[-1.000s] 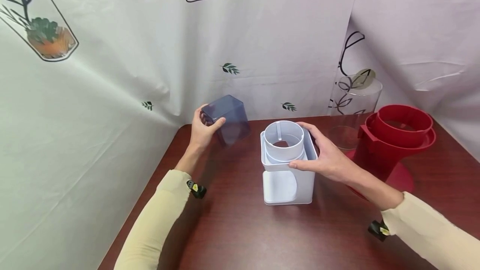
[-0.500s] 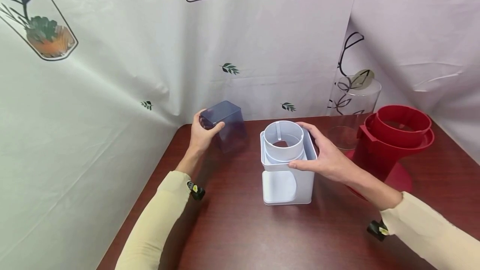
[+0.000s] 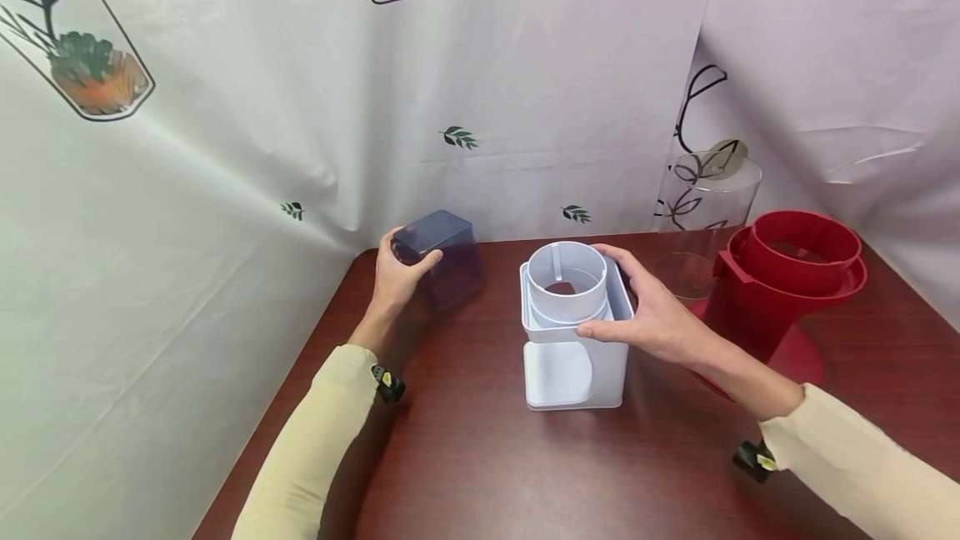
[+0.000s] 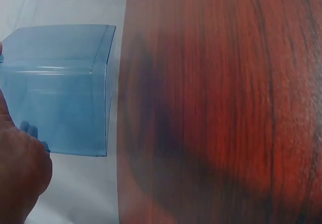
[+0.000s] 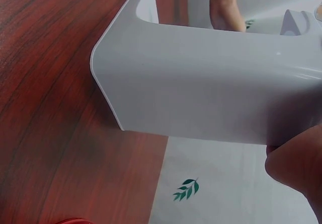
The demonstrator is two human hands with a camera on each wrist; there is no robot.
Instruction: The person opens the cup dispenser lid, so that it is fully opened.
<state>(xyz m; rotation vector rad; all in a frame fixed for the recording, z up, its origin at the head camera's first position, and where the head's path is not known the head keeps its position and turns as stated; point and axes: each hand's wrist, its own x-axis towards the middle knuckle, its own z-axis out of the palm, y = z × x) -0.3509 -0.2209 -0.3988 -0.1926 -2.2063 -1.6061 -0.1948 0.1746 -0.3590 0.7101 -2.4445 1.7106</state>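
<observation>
At the back left of the table, my left hand [image 3: 396, 277] grips a translucent blue angular plastic container [image 3: 448, 261], thumb on the near side. The same blue container [image 4: 60, 98] fills the left of the left wrist view, fingers showing through its wall. Whether its lower end touches the table cannot be told. My right hand [image 3: 656, 307] holds the white plastic dispenser stand [image 3: 577, 373] by its upper right side, thumb on the front rim. This upright stand has a round collar on top and a recess low in front. In the right wrist view, its smooth white wall [image 5: 201, 83] shows.
Right of the white stand is a red plastic stand [image 3: 757, 307] with a round collar. A clear cylinder [image 3: 708, 223] stands behind it. White printed cloth [image 3: 562, 90] hangs along the back and left of the dark red wooden table [image 3: 465, 457].
My left hand has lowered the blue container and shifted it slightly left. My right hand and the white stand have stayed in place.
</observation>
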